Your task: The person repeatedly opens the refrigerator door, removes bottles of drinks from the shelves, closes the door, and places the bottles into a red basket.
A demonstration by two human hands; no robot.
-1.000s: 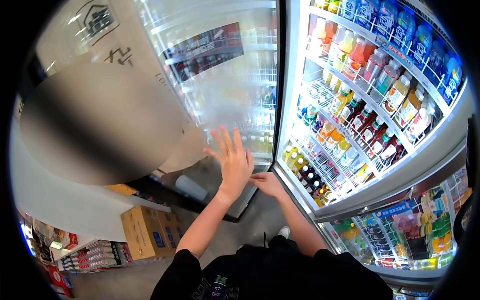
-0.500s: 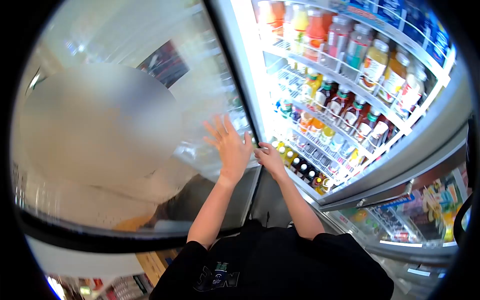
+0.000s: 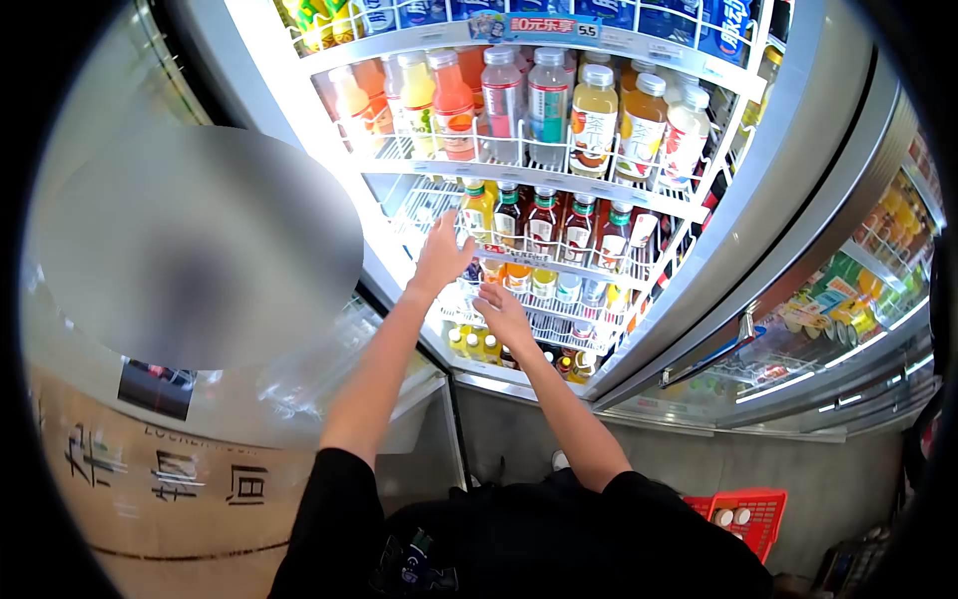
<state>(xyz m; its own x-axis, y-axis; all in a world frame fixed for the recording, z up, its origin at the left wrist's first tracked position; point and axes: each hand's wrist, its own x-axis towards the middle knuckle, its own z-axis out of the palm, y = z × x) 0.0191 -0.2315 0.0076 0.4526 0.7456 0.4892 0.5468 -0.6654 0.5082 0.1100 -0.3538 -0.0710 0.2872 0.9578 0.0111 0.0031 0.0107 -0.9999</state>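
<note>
Upper shelf edge: through my remote view I read "元乐享" on the sign point(image 3: 534, 29), with "5.5" at its right end. Top right: "脉动" on a blue bottle point(image 3: 733, 30). Shelf below: "茶π" on a pale amber bottle point(image 3: 594, 122). Lower left: "物间" on the beige panel point(image 3: 205, 514), its preceding character uncertain. Labels on the green-capped bottles point(image 3: 542, 222): too small for me.

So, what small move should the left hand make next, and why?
Perhaps bring the left hand a little closer to the green-capped yellow bottle: the hand looks empty, its fingers appear beside that bottle, and the cooler stands open.
</note>
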